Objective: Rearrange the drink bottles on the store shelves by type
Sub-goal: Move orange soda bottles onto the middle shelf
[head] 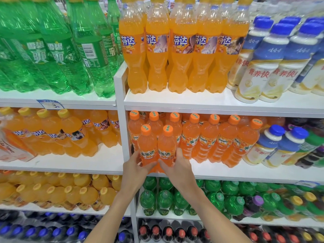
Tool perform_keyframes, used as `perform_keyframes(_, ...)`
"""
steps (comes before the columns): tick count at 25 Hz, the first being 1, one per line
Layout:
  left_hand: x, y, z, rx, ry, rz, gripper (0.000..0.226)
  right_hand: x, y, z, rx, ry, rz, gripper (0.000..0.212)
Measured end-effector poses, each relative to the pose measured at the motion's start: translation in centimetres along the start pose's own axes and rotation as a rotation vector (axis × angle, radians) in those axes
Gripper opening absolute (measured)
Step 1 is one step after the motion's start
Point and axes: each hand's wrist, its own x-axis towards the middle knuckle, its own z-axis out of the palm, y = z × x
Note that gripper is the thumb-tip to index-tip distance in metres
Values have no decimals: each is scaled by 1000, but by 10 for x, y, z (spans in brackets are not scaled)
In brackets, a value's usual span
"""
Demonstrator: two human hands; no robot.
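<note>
1. Left hand (134, 166) is gripping the left Mirinda bottle (147, 146) low on its side.
2. Right hand (181, 163) is gripping the right Mirinda bottle (166, 147), which is touching the first.
3. Both bottles are sitting upright at the front of the middle shelf (228, 172), ahead of the matching orange row (208, 137).

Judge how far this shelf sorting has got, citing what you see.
Done: green bottles and yellow-capped orange bottles stand grouped on top. In hand: left hand and right hand each grip an orange-capped bottle. Left: blue-capped, green and dark bottles mixed at the middle shelf's right end.
</note>
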Motion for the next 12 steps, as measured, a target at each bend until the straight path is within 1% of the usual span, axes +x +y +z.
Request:
perform_keyframes(5, -10, 5, 29, -5, -48, 12, 52, -11, 24, -22, -8, 92, -102, 48)
perform_keyframes(12, -14, 15, 59, -6, -61, 38, 53, -13, 23, -55, 146, 11, 114, 41)
